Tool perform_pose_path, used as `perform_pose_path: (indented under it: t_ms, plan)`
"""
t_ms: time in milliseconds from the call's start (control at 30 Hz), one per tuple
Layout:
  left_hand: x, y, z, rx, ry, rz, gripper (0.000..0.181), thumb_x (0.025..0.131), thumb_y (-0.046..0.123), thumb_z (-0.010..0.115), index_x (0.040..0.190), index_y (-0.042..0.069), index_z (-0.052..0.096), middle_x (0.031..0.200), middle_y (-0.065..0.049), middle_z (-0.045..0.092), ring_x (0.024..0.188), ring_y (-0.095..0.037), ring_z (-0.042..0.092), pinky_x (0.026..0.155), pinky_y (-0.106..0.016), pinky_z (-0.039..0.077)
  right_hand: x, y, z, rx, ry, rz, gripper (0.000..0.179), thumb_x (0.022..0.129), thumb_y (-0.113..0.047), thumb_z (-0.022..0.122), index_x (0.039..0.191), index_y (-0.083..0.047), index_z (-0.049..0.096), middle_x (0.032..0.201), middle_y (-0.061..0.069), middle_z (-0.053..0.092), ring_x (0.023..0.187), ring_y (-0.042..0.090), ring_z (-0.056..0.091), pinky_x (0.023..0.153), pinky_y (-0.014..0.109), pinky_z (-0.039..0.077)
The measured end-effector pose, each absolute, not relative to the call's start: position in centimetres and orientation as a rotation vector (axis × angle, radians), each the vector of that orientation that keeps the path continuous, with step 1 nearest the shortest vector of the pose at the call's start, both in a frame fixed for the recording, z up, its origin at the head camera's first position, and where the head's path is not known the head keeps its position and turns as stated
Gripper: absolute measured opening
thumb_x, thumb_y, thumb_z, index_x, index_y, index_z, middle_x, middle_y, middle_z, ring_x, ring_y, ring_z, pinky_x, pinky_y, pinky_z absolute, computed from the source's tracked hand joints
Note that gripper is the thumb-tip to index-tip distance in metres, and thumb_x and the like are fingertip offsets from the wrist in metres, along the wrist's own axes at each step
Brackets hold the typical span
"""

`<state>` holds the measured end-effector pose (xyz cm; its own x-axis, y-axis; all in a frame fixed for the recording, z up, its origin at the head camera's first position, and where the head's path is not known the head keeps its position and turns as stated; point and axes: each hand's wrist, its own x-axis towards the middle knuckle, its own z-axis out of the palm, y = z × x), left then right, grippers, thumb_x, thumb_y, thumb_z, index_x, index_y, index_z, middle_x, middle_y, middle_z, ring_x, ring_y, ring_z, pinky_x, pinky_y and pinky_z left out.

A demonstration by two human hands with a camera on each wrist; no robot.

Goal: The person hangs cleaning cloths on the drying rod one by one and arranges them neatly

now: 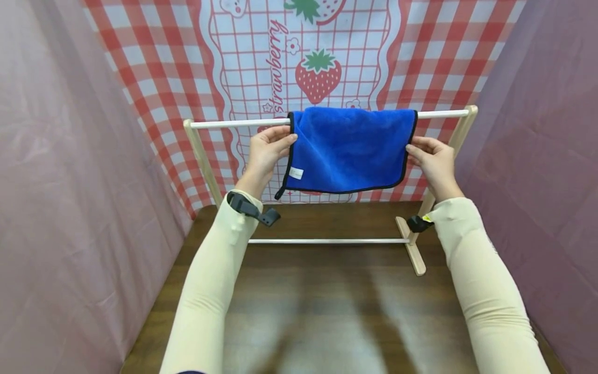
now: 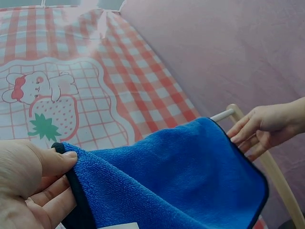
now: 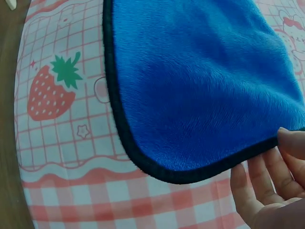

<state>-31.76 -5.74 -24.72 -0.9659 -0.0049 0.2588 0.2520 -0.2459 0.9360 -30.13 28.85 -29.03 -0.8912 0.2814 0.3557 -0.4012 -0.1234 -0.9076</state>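
A blue plush towel (image 1: 352, 150) with black edging hangs over the white top bar (image 1: 238, 123) of a drying rack. Its small white label (image 1: 296, 173) and a black corner loop show at the lower left. My left hand (image 1: 268, 150) pinches the towel's left edge just under the bar, thumb in front. On the opposite edge my right hand (image 1: 434, 160) pinches the black border between thumb and fingers, a little below the bar. The right wrist view shows that border (image 3: 178, 176) with the right thumb on top and the fingers behind. The towel's back part is hidden.
The rack's wooden right post (image 1: 461, 130) and foot (image 1: 411, 246) stand on a brown table (image 1: 327, 301). A lower white rod (image 1: 327, 241) crosses near the table. Behind hangs a red-checked strawberry cloth (image 1: 161, 67); pink curtains (image 1: 60, 182) flank both sides.
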Motion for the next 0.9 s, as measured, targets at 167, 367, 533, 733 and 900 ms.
perform_pose_path:
  t_ms: [167, 367, 533, 733, 900]
  plan:
    - [-31.9, -5.9, -24.6, -0.287, -1.819, -2.320, 0.019, 0.086, -0.003, 0.074, 0.105, -0.005, 0.070, 0.086, -0.002, 0.070, 0.077, -0.009, 0.065, 0.068, -0.021, 0.057, -30.1, 28.5, -28.4, 0.091, -1.705, 2.002, 0.021, 0.087, 0.006, 0.070, 0.080, -0.013, 0.075, 0.072, -0.004, 0.070, 0.061, 0.005, 0.066, 0.059, 0.016, 0.056]
    - [-32.3, -6.5, -24.1, -0.266, -1.795, -2.323, 0.023, 0.087, -0.003, 0.073, 0.109, -0.008, 0.069, 0.088, -0.004, 0.071, 0.078, -0.010, 0.065, 0.071, -0.024, 0.058, -30.1, 28.1, -26.7, 0.069, -1.679, 1.962, 0.022, 0.087, 0.007, 0.071, 0.078, -0.013, 0.076, 0.070, -0.005, 0.070, 0.060, 0.004, 0.066, 0.058, 0.015, 0.055]
    - [-33.0, -7.5, -23.2, -0.187, -1.793, -2.289, 0.023, 0.087, -0.002, 0.073, 0.110, -0.006, 0.070, 0.090, -0.006, 0.071, 0.075, -0.010, 0.064, 0.066, -0.021, 0.056, -30.4, 27.8, -24.8, 0.059, -1.717, 1.902, 0.020, 0.087, 0.004, 0.072, 0.080, -0.015, 0.077, 0.070, -0.007, 0.069, 0.060, 0.003, 0.064, 0.058, 0.013, 0.054]
    - [-34.0, -8.9, -22.3, -0.123, -1.772, -2.222, 0.025, 0.087, -0.001, 0.074, 0.111, -0.006, 0.070, 0.084, -0.002, 0.069, 0.066, -0.006, 0.062, 0.059, -0.017, 0.053, -31.2, 27.6, -23.0, 0.040, -1.777, 1.861, 0.011, 0.088, -0.001, 0.073, 0.087, -0.011, 0.078, 0.073, -0.007, 0.069, 0.065, 0.005, 0.065, 0.060, 0.014, 0.055]
    - [-34.7, -9.9, -21.9, -0.087, -1.692, -2.241, 0.021, 0.086, -0.005, 0.073, 0.106, -0.008, 0.070, 0.076, -0.001, 0.067, 0.061, -0.007, 0.062, 0.056, -0.017, 0.054, -32.0, 27.6, -22.1, -0.040, -1.841, 1.825, 0.010, 0.087, -0.007, 0.075, 0.097, -0.008, 0.079, 0.077, -0.007, 0.070, 0.068, 0.006, 0.066, 0.063, 0.012, 0.054]
